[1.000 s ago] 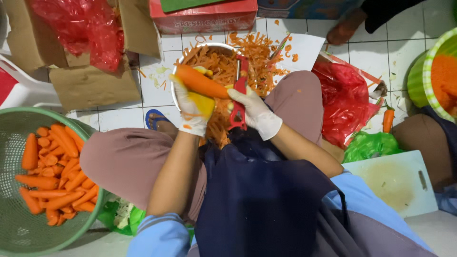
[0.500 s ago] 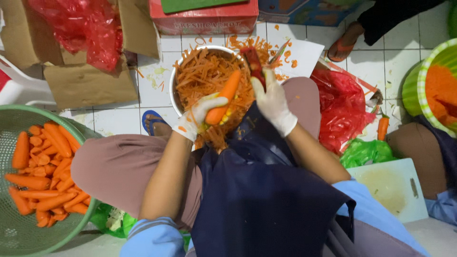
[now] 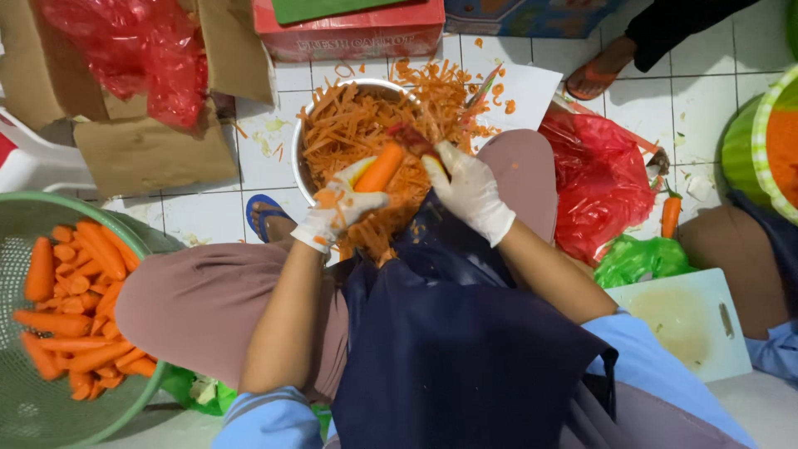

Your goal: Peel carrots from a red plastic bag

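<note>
Left gloved hand (image 3: pixel 339 212) closed around carrot (image 3: pixel 380 167), held over metal bowl (image 3: pixel 301 158) of carrot shreds (image 3: pixel 349 125). Right gloved hand (image 3: pixel 470 189) gripping red peeler (image 3: pixel 413 138) against carrot. Green basket (image 3: pixel 25 399) of peeled carrots far left.

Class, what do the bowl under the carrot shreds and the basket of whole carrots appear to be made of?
The bowl looks like metal: its thin rim is silvery and shiny. The basket looks like matte green plastic, moulded with a fine perforated mesh.
</note>
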